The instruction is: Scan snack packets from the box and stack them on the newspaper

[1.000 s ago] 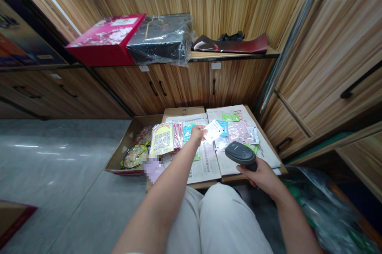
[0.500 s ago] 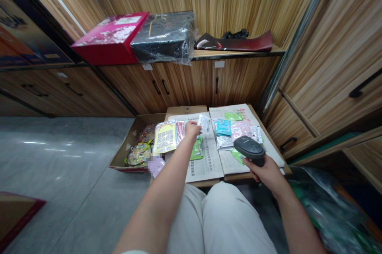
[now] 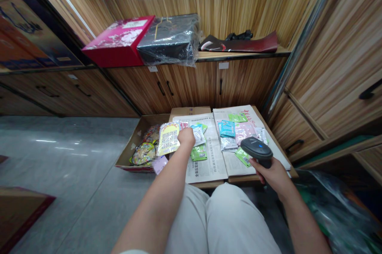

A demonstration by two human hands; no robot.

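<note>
We are reaching forward with our left hand (image 3: 186, 136), its grip closing on a small clear sachet (image 3: 198, 134) at the left side of the newspaper-covered surface (image 3: 205, 166); the sachet is lying just above a green packet (image 3: 198, 153) and beside a yellow printed packet (image 3: 168, 138). We are judging the sachet to be very light, thin and limp, with a slick film skin, so it is best pinched by an edge or corner between thumb and forefinger; a flat grasp is likely to slide off or drag neighbouring packets along. Our right hand (image 3: 273, 172) is holding a dark handheld barcode scanner (image 3: 256, 150), fingers wrapped firmly round its handle, with the head hanging over the near right part of the surface. The scanner is rigid and moderately weighty by comparison, and the handle is the proper place to hold it. Under its head, more sachets (image 3: 238, 131) in blue, pink, clear and green are lying loosely overlapped. Left of the surface, an open cardboard box (image 3: 129, 152) is holding colourful packs. Behind, wooden cabinet doors (image 3: 191, 87) are standing below a shelf carrying a red gift box (image 3: 119, 41) and a plastic-wrapped black box (image 3: 170, 39). Nothing is standing between either hand and the sachets; the crowding of loose packets is the main hindrance.
</note>
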